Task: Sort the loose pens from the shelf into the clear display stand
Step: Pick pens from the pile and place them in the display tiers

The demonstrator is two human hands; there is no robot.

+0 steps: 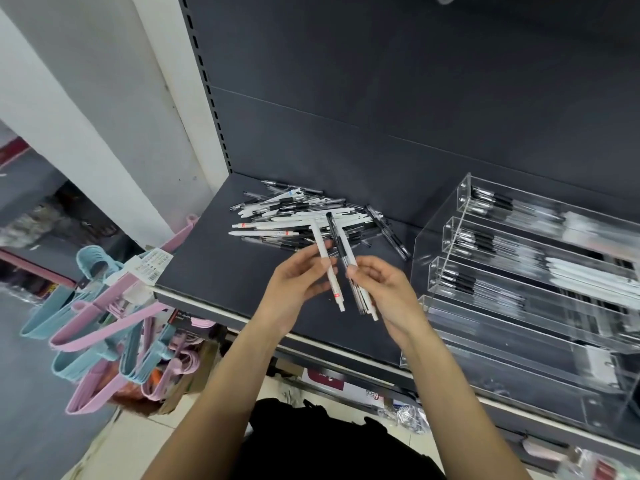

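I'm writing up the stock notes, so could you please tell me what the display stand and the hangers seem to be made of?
The display stand looks like clear, glossy acrylic: the pens inside show through its walls, and its edges catch light. The hangers, pink and blue, look like matte moulded plastic, judging by their even colour and dull surface; a coating over another material cannot be ruled out.

Glossy clear plastic display stand, matt dark shelf, smooth plastic pens, plastic hangers.

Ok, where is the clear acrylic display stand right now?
In the head view, the clear acrylic display stand sits on the dark shelf at the right, just right of the loose pen pile and the right hand.
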